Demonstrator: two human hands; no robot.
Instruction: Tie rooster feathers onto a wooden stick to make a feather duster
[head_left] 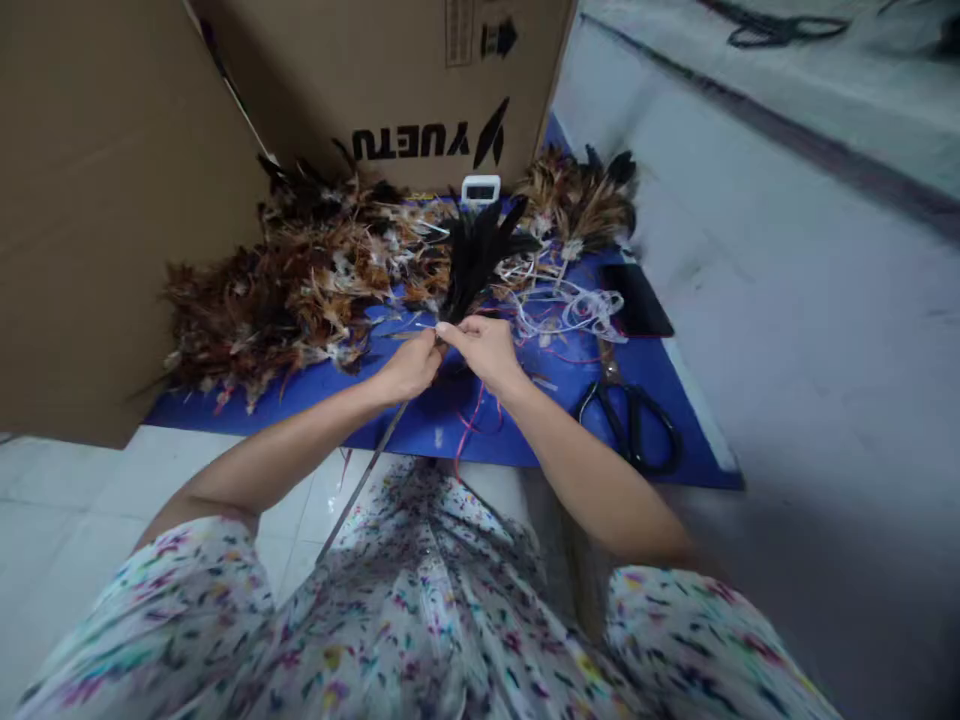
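A bunch of black feathers (476, 255) fans upward at the top of a thin stick (362, 487), which slants down toward my lap. My left hand (412, 368) is closed around the stick just under the feathers. Close beside it, my right hand (491, 350) pinches at the base of the bunch, thumb and fingertips meeting the left hand. A small pale tip pokes out by the fingers; what it belongs to cannot be made out. Red string (469, 430) hangs below the hands over the edge of the blue surface (517, 450).
Brown feather piles (277, 300) cover the left, with another bundle (589, 200) back right. A white digital timer (480, 190) stands before a cardboard box (300, 90). To the right lie clear plastic strands (559, 310), a phone (637, 300) and black-handled scissors (634, 425), beside a pale wall (787, 330).
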